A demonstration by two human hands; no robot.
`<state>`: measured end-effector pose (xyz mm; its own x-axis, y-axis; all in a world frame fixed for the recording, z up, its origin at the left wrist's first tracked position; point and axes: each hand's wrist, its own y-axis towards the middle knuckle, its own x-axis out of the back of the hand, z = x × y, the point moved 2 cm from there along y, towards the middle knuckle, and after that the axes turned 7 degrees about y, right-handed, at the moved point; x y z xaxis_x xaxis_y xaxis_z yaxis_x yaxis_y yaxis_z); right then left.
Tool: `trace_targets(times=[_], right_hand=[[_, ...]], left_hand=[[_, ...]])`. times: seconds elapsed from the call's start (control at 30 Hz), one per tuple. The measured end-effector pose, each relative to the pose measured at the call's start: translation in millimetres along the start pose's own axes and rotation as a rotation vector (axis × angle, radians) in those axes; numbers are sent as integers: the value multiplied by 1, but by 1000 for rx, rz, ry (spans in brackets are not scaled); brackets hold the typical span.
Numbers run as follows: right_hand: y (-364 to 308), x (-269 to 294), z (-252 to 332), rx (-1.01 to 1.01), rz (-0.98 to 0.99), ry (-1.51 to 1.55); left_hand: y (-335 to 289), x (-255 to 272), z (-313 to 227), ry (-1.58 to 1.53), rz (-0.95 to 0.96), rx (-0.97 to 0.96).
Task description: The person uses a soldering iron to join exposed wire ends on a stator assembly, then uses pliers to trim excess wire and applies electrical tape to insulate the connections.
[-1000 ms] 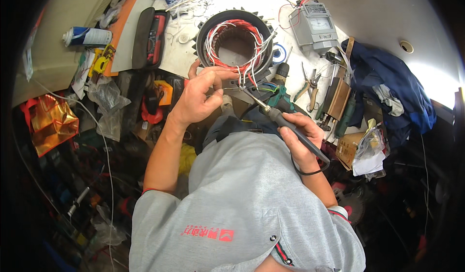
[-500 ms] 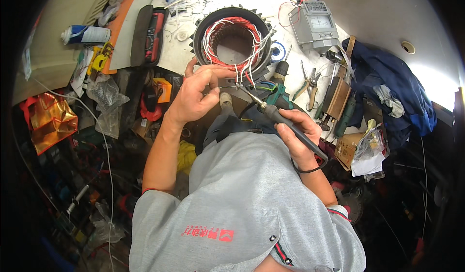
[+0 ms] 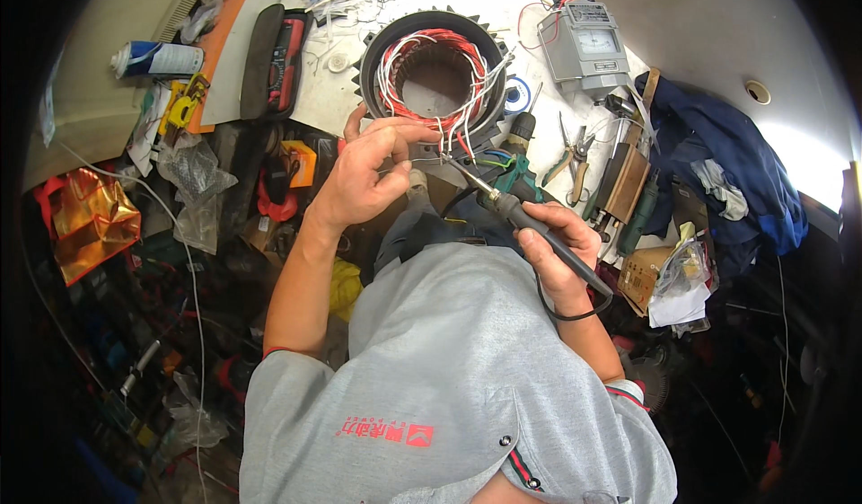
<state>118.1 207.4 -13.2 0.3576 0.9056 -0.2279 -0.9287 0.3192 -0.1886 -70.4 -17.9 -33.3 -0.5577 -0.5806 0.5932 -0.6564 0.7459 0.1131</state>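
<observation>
In my right hand [image 3: 561,251] is a black-handled soldering iron [image 3: 552,239], its metal tip pointing up and left to the white lead wires [image 3: 444,143] at the stator's near edge. My left hand [image 3: 364,176] pinches a thin silvery solder wire [image 3: 426,160], which runs to the same spot near the tip. That hand's index finger reaches along the near rim, beside the leads. The motor stator [image 3: 366,73], a black finned housing, stands on the bench with red and white windings inside. Whether the tip touches the wire joint is too small to tell.
Right of the stator are a blue-and-white spool [image 3: 516,95], a green power drill [image 3: 519,176], pliers [image 3: 575,158] and a grey analog meter [image 3: 584,44]. A red multimeter in its case [image 3: 285,64] lies left. Dark blue cloth [image 3: 727,154] is heaped at the right.
My right hand and the soldering iron have shifted very slightly right. My left hand keeps its place with the solder wire.
</observation>
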Motion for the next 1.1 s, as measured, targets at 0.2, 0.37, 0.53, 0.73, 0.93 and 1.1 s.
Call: trace_targets(times=[0.2, 0.37, 0.53, 0.73, 0.93, 1.1], right_hand=[[1, -1, 1, 18, 9, -5], [3, -1, 1, 48, 35, -34], [2, 0, 3, 59, 45, -37], [2, -2, 2, 38, 24, -27], [2, 0, 2, 49, 36, -35], [3, -2, 3, 49, 25, -38]], left_hand=[[0, 0, 1, 4, 2, -3], [0, -1, 2, 4, -5, -17], [0, -1, 1, 25, -5, -21], [1, 0, -3, 22, 6, 16], [1, -1, -2, 28, 5, 10], [1, -2, -1, 39, -11, -4]])
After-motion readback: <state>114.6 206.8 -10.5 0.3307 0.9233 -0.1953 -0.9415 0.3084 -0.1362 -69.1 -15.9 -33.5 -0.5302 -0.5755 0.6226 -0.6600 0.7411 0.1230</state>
